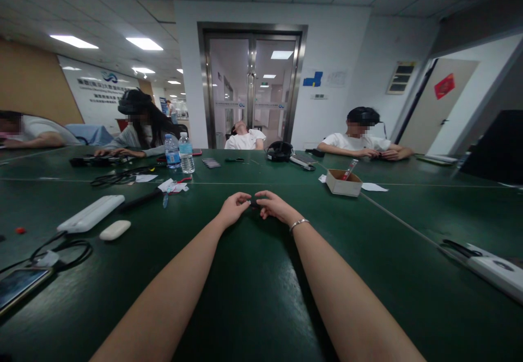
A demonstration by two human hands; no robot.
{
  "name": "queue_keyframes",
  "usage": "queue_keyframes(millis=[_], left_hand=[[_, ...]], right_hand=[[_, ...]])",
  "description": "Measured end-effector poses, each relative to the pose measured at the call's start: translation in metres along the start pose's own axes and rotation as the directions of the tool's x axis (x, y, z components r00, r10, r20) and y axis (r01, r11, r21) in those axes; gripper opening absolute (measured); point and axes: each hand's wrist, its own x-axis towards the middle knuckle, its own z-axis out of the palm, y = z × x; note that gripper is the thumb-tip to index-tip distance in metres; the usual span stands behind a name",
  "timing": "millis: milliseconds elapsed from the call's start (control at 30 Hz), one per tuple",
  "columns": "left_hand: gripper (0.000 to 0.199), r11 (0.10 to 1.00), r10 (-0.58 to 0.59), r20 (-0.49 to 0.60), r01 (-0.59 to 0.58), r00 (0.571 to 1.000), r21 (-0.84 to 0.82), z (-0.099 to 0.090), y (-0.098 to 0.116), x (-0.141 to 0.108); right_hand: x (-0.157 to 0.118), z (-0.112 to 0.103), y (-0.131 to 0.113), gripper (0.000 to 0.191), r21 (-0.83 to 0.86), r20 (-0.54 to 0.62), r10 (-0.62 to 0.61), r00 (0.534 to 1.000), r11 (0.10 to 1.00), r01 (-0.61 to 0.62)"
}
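Observation:
A small dark object (254, 204) is held between my two hands, just above or on the green table (245, 296). My left hand (234, 209) pinches its left end with thumb and fingers. On the other end, the thumb and fingers of my right hand (276, 208) close around it, and a silver bracelet (298, 225) circles that wrist. Fingers cover much of the dark object, and it is too small for me to tell its kind.
Left lie a white power strip (90, 213), a white oval case (115, 230), a phone (24, 288) and cables. Two water bottles (186, 154) stand beyond. A small box (344, 182) sits at right, a white device (496, 269) nearer. Several people sit around the table.

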Motion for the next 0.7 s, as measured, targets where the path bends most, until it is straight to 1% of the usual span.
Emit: queue_keyframes(millis=[67,100,200,233,333,367,467,500,600,633,700], left_hand=[[0.027,1.0,0.004,0.002,-0.004,1.0,-0.005,0.0007,-0.0023,0.0009],[0.027,1.0,0.009,0.002,-0.009,1.0,-0.01,0.0012,-0.0039,0.0016],[0.027,1.0,0.021,0.0,-0.021,1.0,-0.017,0.002,-0.0079,0.0032],[0.027,1.0,0.021,-0.001,-0.021,1.0,-0.013,0.0021,-0.0083,0.0033],[0.028,1.0,0.016,-0.004,-0.016,1.0,0.002,0.0015,-0.0067,0.0028],[0.027,1.0,0.014,-0.004,-0.014,1.0,0.003,0.0012,-0.0056,0.0024],[0.026,1.0,0.012,0.001,-0.012,1.0,-0.009,0.0005,-0.0028,0.0015],[0.026,1.0,0.008,0.002,-0.008,1.0,-0.01,0.0003,-0.0023,0.0013],[0.027,1.0,0.011,0.005,-0.011,1.0,-0.003,-0.0001,-0.0018,0.0009],[0.027,1.0,0.014,0.007,-0.014,1.0,0.001,-0.0002,-0.0019,0.0008],[0.027,1.0,0.016,0.011,-0.016,1.0,0.0,-0.0004,-0.0017,0.0006]], right_hand=[[0.0,0.0,0.0003,0.042,0.013,0.01,-0.027,1.0,1.0,0.027],[0.0,0.0,0.0003,0.042,0.015,0.007,-0.024,1.0,1.0,0.024],[-0.0003,0.0003,0.0,0.027,-0.011,-0.007,0.019,1.0,1.0,-0.019],[-0.0006,0.0004,-0.0003,0.026,-0.015,-0.003,0.007,1.0,1.0,-0.007],[-0.0018,0.0008,-0.0016,0.041,0.016,0.013,-0.037,0.999,0.999,0.037],[-0.0024,0.001,-0.0022,0.041,0.024,0.011,-0.027,1.0,0.999,0.027],[-0.0035,0.0014,-0.0033,0.029,0.0,0.001,0.016,1.0,1.0,-0.016],[-0.0036,0.0014,-0.0033,0.031,-0.005,0.012,0.002,1.0,1.0,-0.002],[-0.0028,0.0007,-0.0022,0.052,0.013,0.049,-0.048,0.998,0.999,0.047],[-0.0022,0.0004,-0.0015,0.052,0.013,0.042,-0.039,0.998,0.999,0.038],[-0.0009,0.0002,-0.0003,0.039,-0.013,0.008,0.0,1.0,1.0,0.0]])
